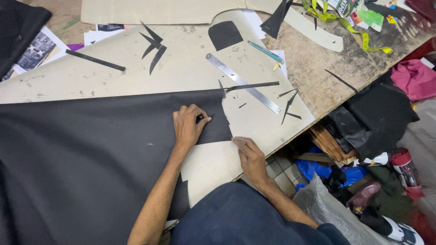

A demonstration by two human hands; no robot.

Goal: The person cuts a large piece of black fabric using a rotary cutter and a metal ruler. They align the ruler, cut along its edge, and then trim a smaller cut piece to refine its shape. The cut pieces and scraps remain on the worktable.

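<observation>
Beige cutting board — left hand pressing black fabric.

The black sheet looks like matt, smooth leather or leather-like cloth. The board beneath it is pale, scuffed and stained, card or plastic by the look. The ruler is brushed, shiny metal. The worktable is rough, worn wood. The measuring tape is glossy yellow.

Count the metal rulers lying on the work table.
1. The steel ruler lies diagonally on the cream board, beyond the black sheet. More may be hidden under the sheet or clutter.
</observation>
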